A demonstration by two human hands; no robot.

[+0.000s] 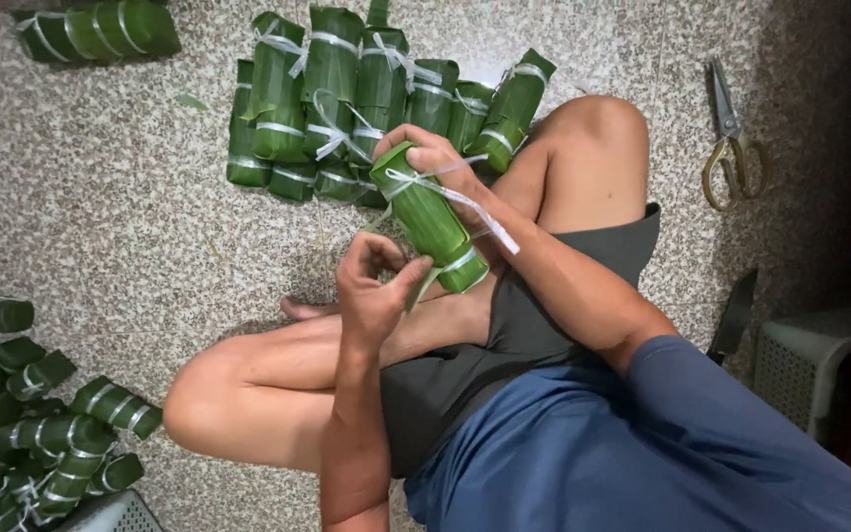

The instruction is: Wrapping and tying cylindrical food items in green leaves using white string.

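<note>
Above the crossed legs, a leaf-wrapped roll [430, 217] is clasped at its upper end by the right hand [440, 163]. Left hand [371, 291] pinches the pale tie strip [480, 212] below. Tied rolls [366, 99] lie stacked just beyond; scissors [731, 138] rest well apart on the floor [100, 177].

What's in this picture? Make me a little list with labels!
Right hand: grips the top of a green leaf roll
Left hand: pulls a white string at the roll's lower end
Behind: stack of tied rolls
Left side: pile of rolls
Floor: speckled stone
Far right: scissors
</note>
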